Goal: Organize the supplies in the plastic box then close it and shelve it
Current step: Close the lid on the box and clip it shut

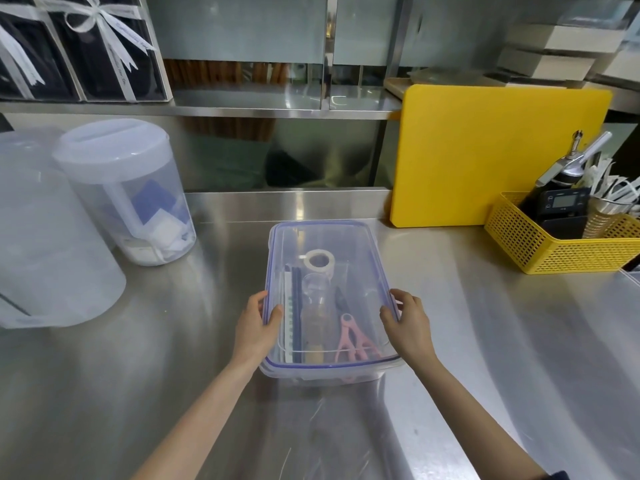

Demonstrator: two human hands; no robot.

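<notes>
A clear plastic box stands on the steel counter in front of me, with a clear lid edged in blue lying on top. Through the lid I see a roll of tape, pink scissors, a small clear bottle with brown liquid and a flat striped packet. My left hand grips the lid's left edge, thumb on top. My right hand grips the right edge the same way.
Two large translucent containers stand at the left. A yellow cutting board leans at the back right beside a yellow mesh basket of tools. A steel shelf runs behind the counter, with dark ribboned boxes at upper left.
</notes>
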